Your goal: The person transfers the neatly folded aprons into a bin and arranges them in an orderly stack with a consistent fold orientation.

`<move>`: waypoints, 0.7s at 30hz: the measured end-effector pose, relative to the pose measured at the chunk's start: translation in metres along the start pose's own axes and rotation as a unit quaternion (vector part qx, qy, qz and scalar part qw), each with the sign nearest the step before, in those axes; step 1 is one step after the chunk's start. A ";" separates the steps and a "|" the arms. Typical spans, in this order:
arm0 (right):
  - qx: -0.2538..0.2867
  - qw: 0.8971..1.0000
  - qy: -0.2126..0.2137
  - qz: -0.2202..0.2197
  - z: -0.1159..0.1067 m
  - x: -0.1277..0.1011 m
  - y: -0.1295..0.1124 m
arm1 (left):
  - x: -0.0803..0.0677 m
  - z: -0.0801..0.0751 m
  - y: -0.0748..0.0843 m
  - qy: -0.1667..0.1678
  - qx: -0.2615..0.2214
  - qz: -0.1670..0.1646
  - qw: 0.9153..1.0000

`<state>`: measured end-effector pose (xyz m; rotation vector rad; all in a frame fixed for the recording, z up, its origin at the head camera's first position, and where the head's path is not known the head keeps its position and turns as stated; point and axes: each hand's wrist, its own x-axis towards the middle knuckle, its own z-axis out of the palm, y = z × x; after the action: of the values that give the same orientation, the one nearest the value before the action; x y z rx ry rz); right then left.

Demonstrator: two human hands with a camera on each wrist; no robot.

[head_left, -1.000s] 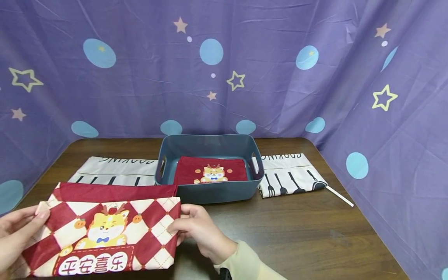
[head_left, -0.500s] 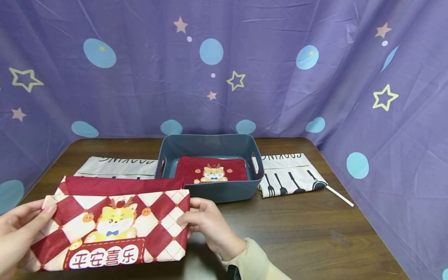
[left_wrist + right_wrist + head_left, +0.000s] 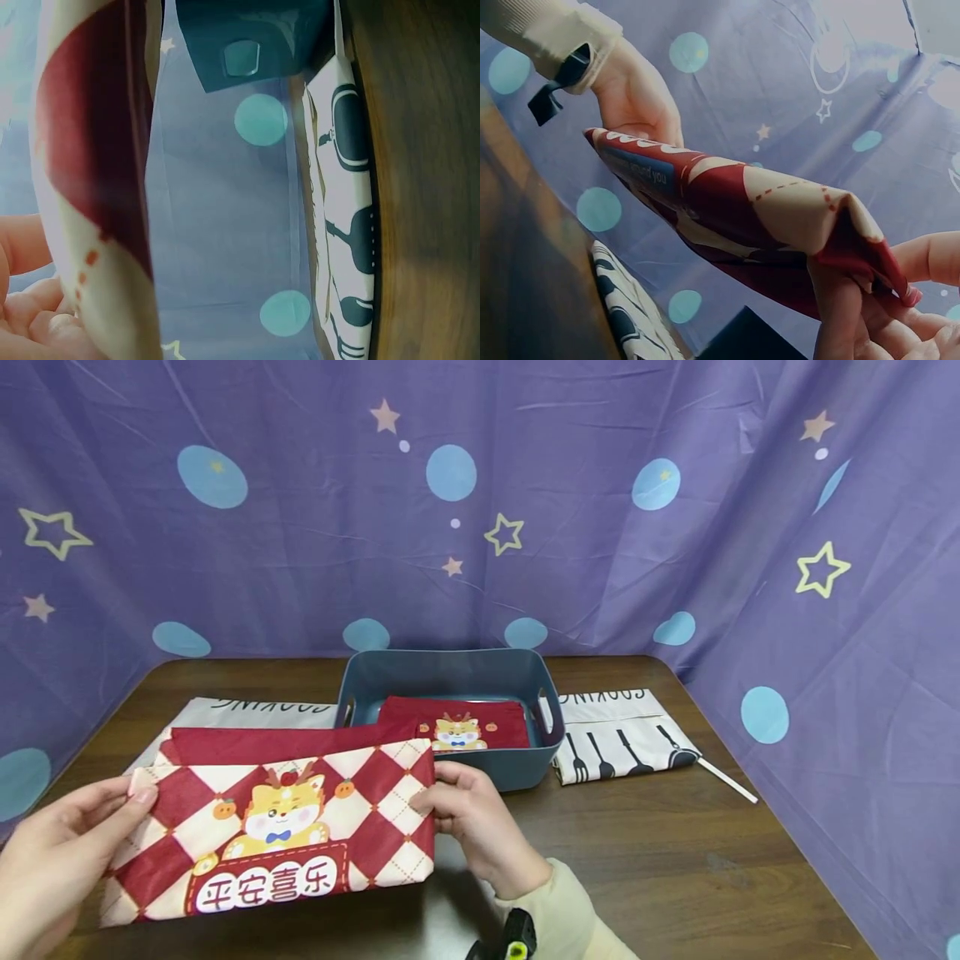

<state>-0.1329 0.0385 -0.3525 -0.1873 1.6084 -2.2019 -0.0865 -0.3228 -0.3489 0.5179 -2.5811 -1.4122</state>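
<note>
A folded red-and-cream checked apron (image 3: 375, 802) with a cartoon dog and lettering on its front hangs above the table between my hands. My left hand (image 3: 63, 856) pinches its left edge, thumb in front. At the right edge my right hand (image 3: 483, 831) grips it, thumb on the front and the other fingers partly hidden behind. The right wrist view shows the apron (image 3: 780, 202) side-on, with the right hand (image 3: 900, 330) near and the left hand (image 3: 641, 97) beyond. In the blue basket (image 3: 480, 771) lies another folded red apron (image 3: 502, 722) with the same dog.
Folded white aprons (image 3: 630, 747) with black utensil prints lie on either side of the basket; the left one (image 3: 270, 716) is partly covered by the held apron. A white strap (image 3: 727, 778) trails from the right one. A purple patterned curtain (image 3: 570, 568) encloses the wooden table (image 3: 675, 852).
Both hands have moved up and to the right with the checked apron, closer to the basket. The apron is now tilted, its right side higher. The basket and white aprons have stayed put.
</note>
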 end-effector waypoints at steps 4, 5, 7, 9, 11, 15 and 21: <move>-0.001 1.000 0.005 -0.008 -0.004 0.002 -0.003 | -0.003 0.002 0.000 -0.016 -0.057 0.030 0.998; 0.000 1.000 0.005 -0.009 -0.005 0.002 -0.004 | -0.004 0.003 -0.001 -0.022 -0.082 0.039 0.996; 0.004 1.000 0.007 -0.009 -0.007 0.003 -0.005 | -0.005 0.004 -0.003 -0.032 -0.117 0.054 0.991; 0.008 1.000 0.012 -0.009 -0.009 0.003 -0.006 | -0.006 0.005 -0.003 -0.041 -0.138 0.060 0.988; 0.013 1.000 0.020 -0.007 -0.010 0.004 -0.008 | -0.006 0.007 -0.002 -0.046 -0.137 0.064 0.987; 0.021 0.999 0.035 -0.009 -0.014 0.005 -0.010 | -0.007 0.011 0.003 -0.063 -0.136 0.065 0.987; 0.029 0.998 0.046 -0.016 -0.020 0.005 -0.014 | -0.008 0.014 0.011 -0.093 -0.108 0.067 0.987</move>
<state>-0.1479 0.0578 -0.3467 -0.0984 1.5971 -2.3096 -0.0854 -0.3029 -0.3473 0.1852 -2.4992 -1.7386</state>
